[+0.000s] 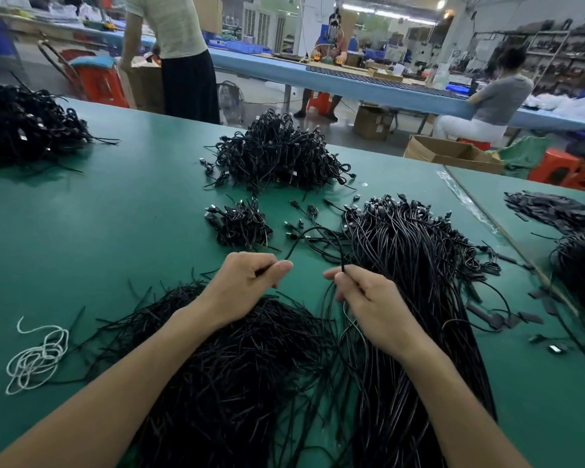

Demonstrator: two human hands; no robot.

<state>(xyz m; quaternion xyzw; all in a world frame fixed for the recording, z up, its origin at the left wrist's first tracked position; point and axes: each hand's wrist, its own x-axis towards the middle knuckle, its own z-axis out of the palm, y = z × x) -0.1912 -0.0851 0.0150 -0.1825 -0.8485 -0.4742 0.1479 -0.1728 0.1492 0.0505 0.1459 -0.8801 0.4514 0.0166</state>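
My left hand (pixel 247 282) hovers over a heap of short black ties (pixel 230 359) and pinches a thin black tie between thumb and fingers. My right hand (pixel 362 298) grips a black cable (pixel 313 233) that arches up and away toward the small coiled bundles. Under and right of that hand lies a long sheaf of straight black cables (pixel 416 285) with plugs at its far end. Both hands are close together above the green table (pixel 122 211).
A small pile of tied cable coils (pixel 240 224) sits ahead, a large pile (pixel 277 153) behind it, another (pixel 24 126) at far left. White string (pixel 38 359) lies left. Black strips (pixel 551 211) lie on the right table. People work at a blue bench beyond.
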